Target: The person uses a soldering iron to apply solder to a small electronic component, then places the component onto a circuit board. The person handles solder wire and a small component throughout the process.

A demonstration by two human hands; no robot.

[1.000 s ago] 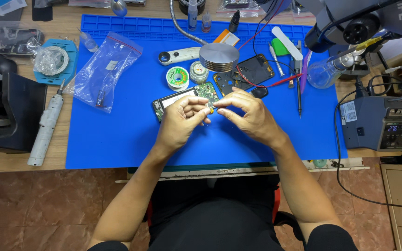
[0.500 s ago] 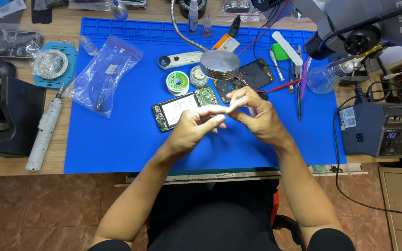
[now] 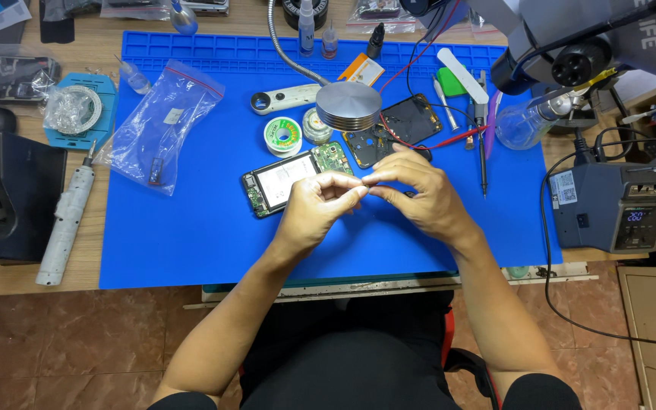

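Head view – left hand (image 3: pixel 314 209) and right hand (image 3: pixel 419 199) fingertips pinched together, held item too small to tell, above opened phone (image 3: pixel 286 181)

Left hand (image 3: pixel 314 209) and right hand (image 3: pixel 419 193) with fingertips pinched together over a blue mat (image 3: pixel 191 228), opened phone (image 3: pixel 286 181) just behind, solder spool (image 3: pixel 283 135), clear plastic bag (image 3: pixel 162 125), wooden desk (image 3: pixel 9 281)

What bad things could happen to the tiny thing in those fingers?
Both hands, left hand and right hand, pinch something too small to make out above the blue mat. If it slips, it might bounce off and get lost. An elbow could also nudge the opened phone lying just beside them.
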